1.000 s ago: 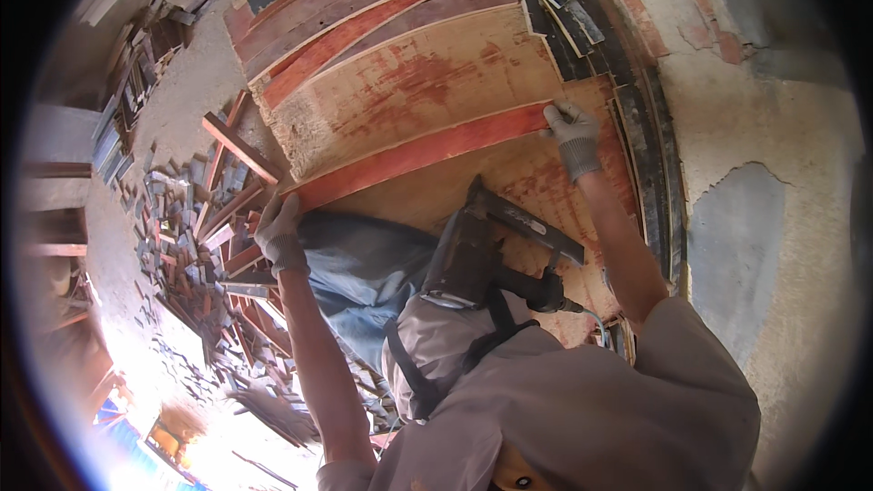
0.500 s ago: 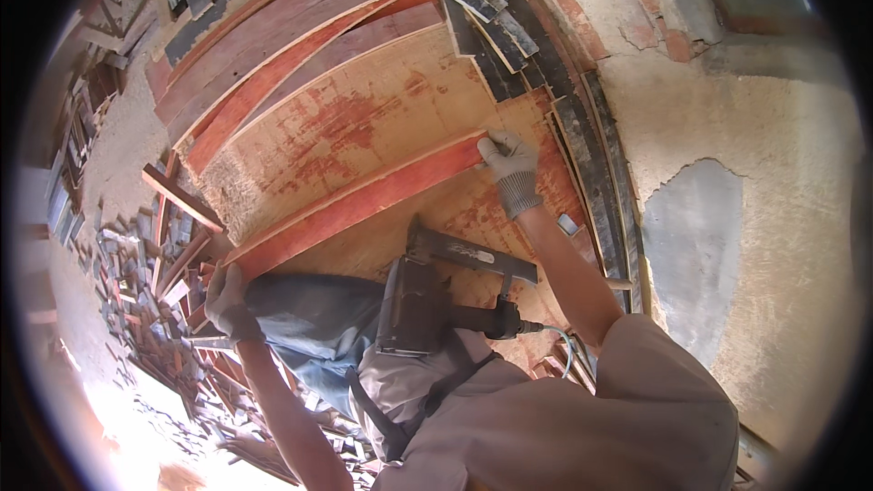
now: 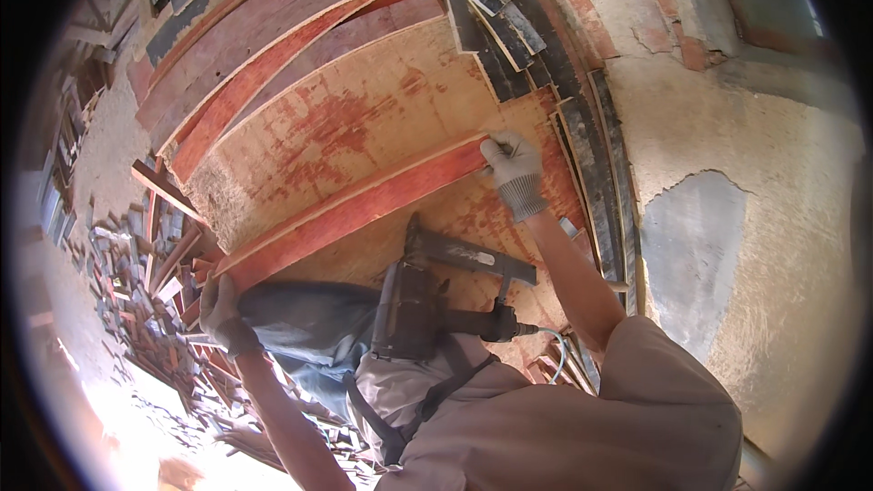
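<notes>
A long red-faced wooden strip [image 3: 355, 212] slants across a larger plywood board [image 3: 364, 118] that is stained with red patches. My right hand [image 3: 515, 168], in a pale knitted glove, is closed on the strip's right end. At its lower left end my left hand [image 3: 224, 316], also gloved, is closed around the strip, some fingers hidden. Close below the strip, a dark nail gun [image 3: 414, 300] rests by my lap, with a thin hose [image 3: 556, 345] running from it.
Reddish boards [image 3: 300, 32] lie beyond the plywood. Dark strips [image 3: 500, 36] are piled at the far right, beside a worn plaster wall [image 3: 773, 218]. Many wood offcuts [image 3: 136, 282] cover the floor at left. A loose batten [image 3: 168, 191] juts out near the plywood's left edge.
The left end of the strip and my left hand have shifted slightly left and down. My right hand keeps its hold at nearly the same spot.
</notes>
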A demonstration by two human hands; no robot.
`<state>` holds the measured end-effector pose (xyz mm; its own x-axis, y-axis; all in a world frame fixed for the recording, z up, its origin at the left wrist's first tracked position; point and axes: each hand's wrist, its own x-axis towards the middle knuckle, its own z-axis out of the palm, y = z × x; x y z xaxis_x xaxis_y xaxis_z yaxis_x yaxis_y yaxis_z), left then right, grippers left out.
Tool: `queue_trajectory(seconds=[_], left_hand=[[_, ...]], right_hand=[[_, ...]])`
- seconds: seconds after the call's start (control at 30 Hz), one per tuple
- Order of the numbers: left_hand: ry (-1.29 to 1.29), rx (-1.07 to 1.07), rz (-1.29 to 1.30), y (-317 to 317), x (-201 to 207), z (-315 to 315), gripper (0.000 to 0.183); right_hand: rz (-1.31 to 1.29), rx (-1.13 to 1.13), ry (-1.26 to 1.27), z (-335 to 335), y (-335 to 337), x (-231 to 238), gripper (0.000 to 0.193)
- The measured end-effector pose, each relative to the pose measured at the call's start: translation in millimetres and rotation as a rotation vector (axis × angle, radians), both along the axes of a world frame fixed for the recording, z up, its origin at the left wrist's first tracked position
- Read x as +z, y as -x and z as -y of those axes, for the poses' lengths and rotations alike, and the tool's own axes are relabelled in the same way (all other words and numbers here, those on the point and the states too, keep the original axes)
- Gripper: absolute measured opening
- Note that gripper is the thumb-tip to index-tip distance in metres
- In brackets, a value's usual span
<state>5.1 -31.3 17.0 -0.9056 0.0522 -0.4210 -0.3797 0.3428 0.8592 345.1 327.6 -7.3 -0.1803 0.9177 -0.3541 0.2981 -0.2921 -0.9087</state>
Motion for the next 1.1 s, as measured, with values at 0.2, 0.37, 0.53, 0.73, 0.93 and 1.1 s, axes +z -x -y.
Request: queue_trajectory(seconds=[0.2, 0.37, 0.53, 0.73, 0.93, 1.1], left_hand=[[0.041, -0.052, -0.039, -2, 0, -2, 0.043], [0.191, -0.087, -0.081, 0, 0, -2, 0.042], [0.402, -0.220, -0.444, -8, 13, -36, 0.045], [0.272, -0.925, -0.835, -77, 14, -146, 0.040], [0.218, -0.999, -0.582, -101, 11, -191, 0.018], [0.232, -0.936, -0.538, -106, 7, -194, 0.010]], right_hand=[[0.044, 0.101, -0.007, -8, -3, 7, 0.009], [0.119, 0.146, -0.088, -13, 7, 15, 0.008], [0.083, 0.079, 0.006, -15, 12, 20, 0.010], [0.100, 0.026, 0.015, -14, 14, 20, 0.013], [0.114, 0.003, 0.037, -13, 15, 22, 0.014], [0.055, 0.019, 0.057, -15, 8, 11, 0.014]])
